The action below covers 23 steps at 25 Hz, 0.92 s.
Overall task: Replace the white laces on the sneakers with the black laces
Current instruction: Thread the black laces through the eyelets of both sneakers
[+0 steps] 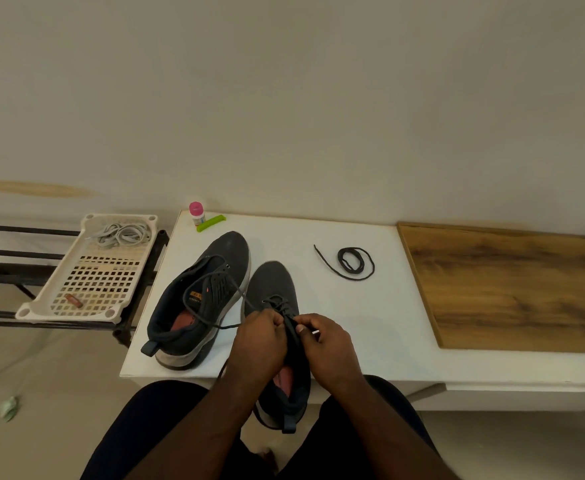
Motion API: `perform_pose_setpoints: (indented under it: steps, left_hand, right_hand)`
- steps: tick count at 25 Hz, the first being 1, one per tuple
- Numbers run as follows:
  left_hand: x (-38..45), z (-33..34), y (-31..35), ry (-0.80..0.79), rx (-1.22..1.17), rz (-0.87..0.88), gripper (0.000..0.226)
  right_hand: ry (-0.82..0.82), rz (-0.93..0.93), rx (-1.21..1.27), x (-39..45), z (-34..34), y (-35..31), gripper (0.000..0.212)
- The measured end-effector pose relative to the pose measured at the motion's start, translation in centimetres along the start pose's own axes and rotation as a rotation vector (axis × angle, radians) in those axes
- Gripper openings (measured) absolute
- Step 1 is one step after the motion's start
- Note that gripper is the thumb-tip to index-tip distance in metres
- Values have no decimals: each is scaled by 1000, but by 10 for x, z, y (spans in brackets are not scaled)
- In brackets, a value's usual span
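The black lace (285, 311) is thin, limp and light; handle it near its stiff tip. Both grips, left hand (259, 344) and right hand (322, 344), pinch it over the near sneaker (273, 285) on the bench (370, 323). A spare lace (355, 263) lies coiled nearby.

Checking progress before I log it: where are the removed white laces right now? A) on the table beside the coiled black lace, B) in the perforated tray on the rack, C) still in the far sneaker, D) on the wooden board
B: the white laces lie bundled at the far end of the perforated tray on the rack, left of the table.
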<state>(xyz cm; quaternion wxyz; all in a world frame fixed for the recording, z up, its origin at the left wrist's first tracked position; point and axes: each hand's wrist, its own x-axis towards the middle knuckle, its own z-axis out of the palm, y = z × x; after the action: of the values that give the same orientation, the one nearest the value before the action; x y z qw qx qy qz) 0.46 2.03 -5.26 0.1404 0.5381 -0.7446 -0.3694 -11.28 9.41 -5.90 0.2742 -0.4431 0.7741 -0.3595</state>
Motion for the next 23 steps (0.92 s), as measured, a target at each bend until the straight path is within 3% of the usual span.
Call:
perform_pose_setpoints:
  steps: [5,12,17,23]
  left_hand:
    - [-1,2,2,27,-27,-38,16]
    - [-9,-16,1,-11,-310,-54,28]
    - [-12,-21,-7,-17,-202,77,31]
    - [-20,-29,-6,-53,69,327,37]
  right_hand:
    - [-29,31,24,5,-4,-5,18]
    - [-21,36,-45,11,-1,-15,13]
    - [59,100,104,10,-2,-12,17]
    - [-28,105,83,16,-7,-12,10]
